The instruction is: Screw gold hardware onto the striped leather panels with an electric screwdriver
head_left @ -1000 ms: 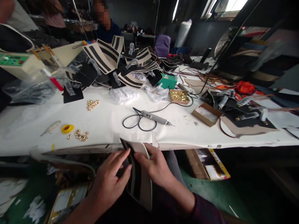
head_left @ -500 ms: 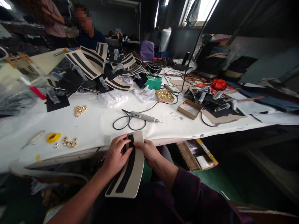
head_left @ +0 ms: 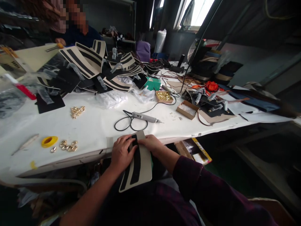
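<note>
A beige panel with black stripes (head_left: 145,166) is held in front of me at the table's front edge, its lower end over my lap. My left hand (head_left: 122,152) lies over its upper left part, thumb and fingers pressing near the top of a black stripe. On the other side, my right hand (head_left: 151,144) pinches the upper right edge, thumb on the face; its other fingers are hidden behind. Beyond the panel, a grey pen-shaped electric tool (head_left: 145,117) lies on the table with its black cord looped.
Gold-coloured rings (head_left: 68,145), a yellow tape roll (head_left: 49,141) and more gold hardware (head_left: 77,111) lie on the left. Striped panels (head_left: 81,61) are heaped behind. Small boxes (head_left: 187,110) stand right of the tool. A co-worker (head_left: 78,34) sits across the table.
The panel's lower end has swung right and up slightly, with both hands still on it. My view has turned a little, so the table items sit further left.
</note>
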Tool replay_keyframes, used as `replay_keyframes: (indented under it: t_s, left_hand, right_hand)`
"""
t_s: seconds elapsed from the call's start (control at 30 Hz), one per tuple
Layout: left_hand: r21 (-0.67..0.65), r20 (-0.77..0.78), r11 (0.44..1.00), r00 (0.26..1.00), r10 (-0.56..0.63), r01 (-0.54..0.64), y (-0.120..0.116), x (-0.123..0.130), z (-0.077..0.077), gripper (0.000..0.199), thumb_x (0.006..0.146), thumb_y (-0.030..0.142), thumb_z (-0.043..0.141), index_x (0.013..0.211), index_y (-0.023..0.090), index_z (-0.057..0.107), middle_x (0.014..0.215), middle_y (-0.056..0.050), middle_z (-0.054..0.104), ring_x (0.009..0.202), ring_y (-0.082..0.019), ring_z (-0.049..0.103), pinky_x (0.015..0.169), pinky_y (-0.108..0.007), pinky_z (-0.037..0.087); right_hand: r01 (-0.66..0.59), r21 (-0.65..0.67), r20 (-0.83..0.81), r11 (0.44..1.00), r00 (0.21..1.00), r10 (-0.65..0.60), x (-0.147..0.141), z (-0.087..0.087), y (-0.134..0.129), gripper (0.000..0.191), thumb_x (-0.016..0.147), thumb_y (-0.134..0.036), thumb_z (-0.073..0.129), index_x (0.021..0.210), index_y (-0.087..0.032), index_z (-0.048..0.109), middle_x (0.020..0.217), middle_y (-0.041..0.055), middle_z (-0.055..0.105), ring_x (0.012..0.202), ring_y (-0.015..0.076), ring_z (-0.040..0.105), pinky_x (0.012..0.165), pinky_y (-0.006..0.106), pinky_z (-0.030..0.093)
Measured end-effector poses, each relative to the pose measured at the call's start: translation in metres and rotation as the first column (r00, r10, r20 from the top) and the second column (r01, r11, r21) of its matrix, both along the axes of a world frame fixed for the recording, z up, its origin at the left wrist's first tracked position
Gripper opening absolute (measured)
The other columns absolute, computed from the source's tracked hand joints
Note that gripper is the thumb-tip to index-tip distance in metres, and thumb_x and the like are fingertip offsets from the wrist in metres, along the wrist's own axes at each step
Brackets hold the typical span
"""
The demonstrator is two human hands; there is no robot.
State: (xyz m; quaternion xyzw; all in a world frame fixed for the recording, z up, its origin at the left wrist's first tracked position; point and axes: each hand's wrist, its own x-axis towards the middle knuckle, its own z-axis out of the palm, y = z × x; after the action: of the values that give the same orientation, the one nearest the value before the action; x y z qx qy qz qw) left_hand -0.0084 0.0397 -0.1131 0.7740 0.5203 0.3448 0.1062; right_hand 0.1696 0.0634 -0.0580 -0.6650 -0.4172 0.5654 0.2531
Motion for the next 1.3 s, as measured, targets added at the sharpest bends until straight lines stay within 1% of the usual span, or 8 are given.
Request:
replay_keyframes:
  t_s: [0.17,0.4,0.57,0.73,0.87,1.03,1.17,1.3]
  left_hand:
    - [-0.012,-0.024,1.000,1.000,0.020,-0.021,0.000,0.001,0.000,0.026,0.097,0.032,0.066,0.121,0.023,0.072,0.134,-0.011,0.070,0.127,-0.033,0.060,0.106,-0.053,0.051]
    - [0.002,-0.065,0.999,0.997,0.032,-0.032,0.000,0.003,0.002,0.026,0.097,0.032,0.066,0.122,0.025,0.071,0.134,-0.010,0.071,0.126,-0.033,0.061,0.102,-0.051,0.051]
    - [-0.011,-0.100,0.999,0.994,0.033,-0.034,0.003,0.007,0.008,0.025,0.094,0.031,0.069,0.119,0.025,0.072,0.131,-0.010,0.071,0.123,-0.034,0.062,0.098,-0.052,0.050]
    - [-0.054,-0.119,0.998,0.993,0.023,-0.030,0.010,0.010,0.017,0.025,0.085,0.030,0.079,0.109,0.027,0.073,0.122,-0.007,0.073,0.117,-0.032,0.063,0.094,-0.050,0.050]
    - [-0.074,-0.122,0.997,0.992,0.028,-0.037,0.014,0.010,0.020,0.025,0.082,0.032,0.082,0.105,0.028,0.073,0.119,-0.005,0.074,0.115,-0.030,0.063,0.093,-0.047,0.050]
    - [-0.083,-0.124,0.995,0.991,0.039,-0.050,0.016,0.009,0.016,0.028,0.081,0.033,0.084,0.107,0.029,0.074,0.121,-0.005,0.074,0.116,-0.030,0.064,0.094,-0.047,0.050]
    - [-0.084,-0.106,0.996,0.994,0.017,-0.026,0.018,0.007,0.013,0.024,0.083,0.033,0.082,0.106,0.029,0.075,0.119,-0.005,0.075,0.115,-0.030,0.065,0.095,-0.046,0.050]
    - [-0.066,-0.061,0.998,0.998,-0.019,0.014,0.023,0.002,0.009,0.019,0.093,0.041,0.072,0.107,0.030,0.078,0.119,-0.005,0.075,0.112,-0.028,0.066,0.098,-0.045,0.050]
  right_hand:
    - [-0.043,0.011,0.110,0.999,0.993,0.042,0.000,0.002,0.009,0.013,0.075,-0.027,0.072,0.080,-0.015,0.073,0.073,0.0064,0.071,0.065,0.0194,0.064,0.053,0.026,0.045]
    - [-0.153,0.063,0.248,0.986,0.960,0.133,0.002,0.001,0.014,0.013,0.076,-0.026,0.072,0.082,-0.015,0.075,0.077,0.0072,0.075,0.073,0.0223,0.070,0.060,0.028,0.048]
    - [-0.209,0.135,0.386,0.968,0.911,0.143,0.004,0.004,0.012,0.025,0.080,-0.028,0.070,0.102,-0.015,0.073,0.098,0.0105,0.079,0.091,0.0248,0.074,0.072,0.029,0.051]
    - [-0.289,0.152,0.569,0.945,0.807,0.155,0.013,0.007,0.012,0.034,0.081,-0.038,0.073,0.107,-0.017,0.069,0.114,0.0186,0.077,0.113,0.0365,0.070,0.089,0.039,0.051]
    - [-0.352,0.079,0.698,0.933,0.687,0.201,0.022,0.011,0.014,0.045,0.086,-0.057,0.069,0.111,-0.019,0.070,0.108,0.0159,0.078,0.109,0.0364,0.073,0.086,0.039,0.051]
    - [-0.410,0.103,0.761,0.906,0.619,0.193,0.022,0.013,0.016,0.054,0.089,-0.063,0.065,0.120,-0.019,0.068,0.109,0.0169,0.079,0.107,0.0367,0.074,0.086,0.040,0.051]
    - [-0.427,0.086,0.751,0.900,0.621,0.223,0.022,0.012,0.018,0.054,0.087,-0.064,0.065,0.118,-0.019,0.067,0.107,0.0175,0.079,0.105,0.0377,0.074,0.084,0.041,0.052]
    - [-0.449,0.090,0.736,0.889,0.631,0.244,0.026,0.008,0.021,0.056,0.086,-0.066,0.064,0.117,-0.019,0.068,0.106,0.0170,0.079,0.103,0.0367,0.075,0.082,0.040,0.053]
